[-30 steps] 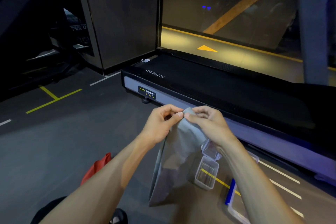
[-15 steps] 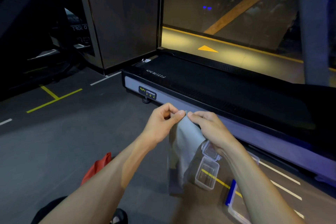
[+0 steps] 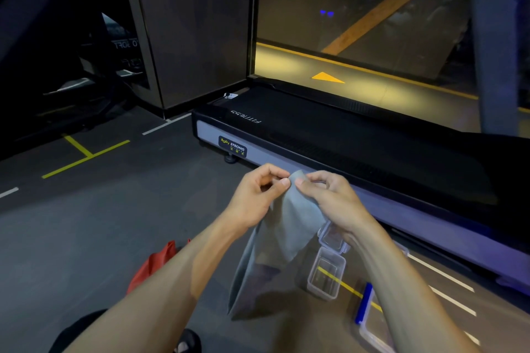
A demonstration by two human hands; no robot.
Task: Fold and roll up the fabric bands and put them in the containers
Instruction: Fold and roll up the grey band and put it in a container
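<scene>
Left hand [image 3: 255, 198]: fingers pinching the band's top edge.
Right hand [image 3: 329, 198]: fingers pinching the same edge, just beside the left.
Grey fabric band [image 3: 275, 243]: hangs from both hands above the floor.
Clear container [image 3: 327, 274]: open, on the floor beside the treadmill [image 3: 344, 135].
Red cloth [image 3: 155, 264]: on the floor, left.

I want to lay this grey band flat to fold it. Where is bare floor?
Bare floor lies left of the grey band, between the treadmill and the red fabric. Right is crowded: clear containers and a blue-edged lid.
</scene>
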